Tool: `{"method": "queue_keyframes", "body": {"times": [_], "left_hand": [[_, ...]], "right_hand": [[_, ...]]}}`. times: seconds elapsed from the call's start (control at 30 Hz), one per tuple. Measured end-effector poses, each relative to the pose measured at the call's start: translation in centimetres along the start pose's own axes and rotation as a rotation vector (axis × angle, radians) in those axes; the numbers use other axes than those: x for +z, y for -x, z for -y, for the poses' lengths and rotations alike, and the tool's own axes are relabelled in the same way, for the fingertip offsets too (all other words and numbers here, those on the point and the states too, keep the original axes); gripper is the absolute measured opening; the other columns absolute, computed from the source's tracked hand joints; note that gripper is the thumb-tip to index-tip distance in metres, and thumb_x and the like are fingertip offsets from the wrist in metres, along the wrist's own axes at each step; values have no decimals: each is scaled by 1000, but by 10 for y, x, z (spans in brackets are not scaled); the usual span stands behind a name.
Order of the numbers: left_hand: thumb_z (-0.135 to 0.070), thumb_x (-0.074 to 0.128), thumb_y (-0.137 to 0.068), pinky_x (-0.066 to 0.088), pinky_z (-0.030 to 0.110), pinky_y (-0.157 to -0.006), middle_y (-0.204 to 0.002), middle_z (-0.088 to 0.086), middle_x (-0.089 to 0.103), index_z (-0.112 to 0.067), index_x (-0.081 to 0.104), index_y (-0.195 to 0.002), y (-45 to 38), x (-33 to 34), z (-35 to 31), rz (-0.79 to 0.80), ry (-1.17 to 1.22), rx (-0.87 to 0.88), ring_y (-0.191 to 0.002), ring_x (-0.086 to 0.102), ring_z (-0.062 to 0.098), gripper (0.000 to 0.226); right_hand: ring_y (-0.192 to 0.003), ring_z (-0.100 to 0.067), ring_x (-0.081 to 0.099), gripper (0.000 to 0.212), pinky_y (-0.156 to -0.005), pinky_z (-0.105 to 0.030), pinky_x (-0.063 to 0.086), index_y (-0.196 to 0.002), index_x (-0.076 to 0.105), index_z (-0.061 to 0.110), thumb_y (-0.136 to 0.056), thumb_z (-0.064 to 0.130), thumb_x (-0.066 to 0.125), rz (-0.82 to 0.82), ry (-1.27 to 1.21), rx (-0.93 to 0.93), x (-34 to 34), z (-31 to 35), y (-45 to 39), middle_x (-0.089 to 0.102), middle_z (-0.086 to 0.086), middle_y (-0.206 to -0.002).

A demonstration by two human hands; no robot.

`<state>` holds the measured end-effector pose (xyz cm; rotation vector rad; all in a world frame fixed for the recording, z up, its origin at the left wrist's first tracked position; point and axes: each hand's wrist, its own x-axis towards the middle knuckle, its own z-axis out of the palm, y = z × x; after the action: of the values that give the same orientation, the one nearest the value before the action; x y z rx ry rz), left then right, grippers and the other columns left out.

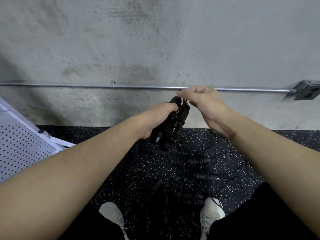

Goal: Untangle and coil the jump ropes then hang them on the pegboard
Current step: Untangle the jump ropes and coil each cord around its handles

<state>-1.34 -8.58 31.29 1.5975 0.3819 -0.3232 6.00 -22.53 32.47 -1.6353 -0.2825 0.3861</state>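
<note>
Black rubber flooring (230, 191) flecked with white runs up to a grey concrete wall (155, 40), and the rest is placed against the metal conduit (86, 86) that crosses that wall. Just below the conduit, the left hand (155, 116) grips a bundled jump rope (171, 129), its black handles held together with thin cord wound round them in tight turns. Touching the conduit's line from below, the right hand (202, 99) has its fingers curled, pinching the cord's end at the top of the bundle. Well below the conduit, on the floor between two white shoes (110, 212), lies a tangle of more ropes (195, 168), ribbed black handles amid loose thin cords. Below the conduit's left end, a white pegboard (22, 149) lies tilted against the floor. At its right end sits a grey outlet box (306, 90).
</note>
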Motion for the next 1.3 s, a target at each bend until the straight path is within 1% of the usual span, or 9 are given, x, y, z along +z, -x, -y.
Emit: {"method": "queue_keyframes", "body": {"times": [0.07, 0.2, 0.4, 0.5, 0.63, 0.8, 0.9, 1.1, 1.3], "left_hand": [[-35, 51, -101, 54, 42, -77, -68, 1, 68, -19, 63, -90, 0, 0, 2, -24, -43, 28, -61, 64, 20, 22], [-58, 53, -97, 55, 50, -86, -75, 6, 70, -16, 69, -88, 3, -1, 1, 37, 18, -29, -72, 63, 27, 45], [-58, 76, -82, 61, 43, -81, -90, 3, 78, -24, 70, -114, 4, -8, 9, -9, -133, 35, -77, 74, 21, 47], [-51, 83, -78, 62, 40, -77, -92, 3, 78, -27, 69, -115, 2, -6, 12, 24, -148, 12, -79, 75, 22, 46], [-44, 80, -84, 59, 34, -64, -81, 3, 76, -19, 69, -111, 0, 1, 7, 29, -88, -12, -70, 72, 20, 39], [-59, 73, -85, 62, 47, -85, -94, 6, 79, -16, 72, -110, -5, 3, 5, 59, -220, -127, -82, 76, 25, 50], [-62, 64, -89, 61, 42, -78, -98, 4, 79, -17, 73, -112, -2, 3, 3, 105, -243, -208, -86, 76, 24, 51], [-37, 72, -91, 58, 36, -64, -83, 3, 74, -17, 69, -105, -4, 15, 12, -31, 14, -54, -69, 69, 20, 24], [-46, 86, -74, 62, 34, -70, -96, -1, 77, -26, 62, -112, -12, 11, 25, -117, -158, 46, -83, 76, 17, 49]], "right_hand": [[-86, -12, 66, 17, -102, -35, 47, -64, 75, 19, -80, 17, 82, -6, 2, 5, -1, -2, -1, 75, -3, -84], [-77, -12, 66, 13, -86, -29, 50, -75, 71, 14, -86, 10, 76, 101, -18, -10, -8, 1, -3, 74, 1, -76], [-82, -19, 68, 32, -95, -38, 52, -98, 60, 18, -83, -6, 76, 131, 128, -66, -20, -2, -5, 73, -8, -85], [-83, -22, 71, 41, -82, -39, 53, -100, 56, 26, -79, 1, 81, 33, 239, -105, -18, -4, -6, 76, -15, -92], [-81, -18, 73, 46, -78, -31, 54, -99, 51, 27, -77, 2, 82, -114, 243, -127, -18, -4, -4, 77, -3, -81], [-71, -9, 68, 44, -72, -23, 48, -98, 47, 30, -81, 5, 79, -141, 314, -188, -16, -8, -4, 77, -5, -83], [-67, -16, 65, 44, -68, -29, 50, -97, 45, 32, -83, 4, 75, -112, 332, -222, -14, -8, -5, 75, -6, -81], [-58, -7, 58, 40, -62, -33, 54, -106, 38, 26, -90, 3, 67, -158, 317, -252, -10, -7, -13, 64, 1, -74], [-64, -24, 65, 40, -61, -37, 56, -109, 35, 28, -92, 5, 63, -179, 353, -283, -8, -15, -11, 63, 2, -81]]}}
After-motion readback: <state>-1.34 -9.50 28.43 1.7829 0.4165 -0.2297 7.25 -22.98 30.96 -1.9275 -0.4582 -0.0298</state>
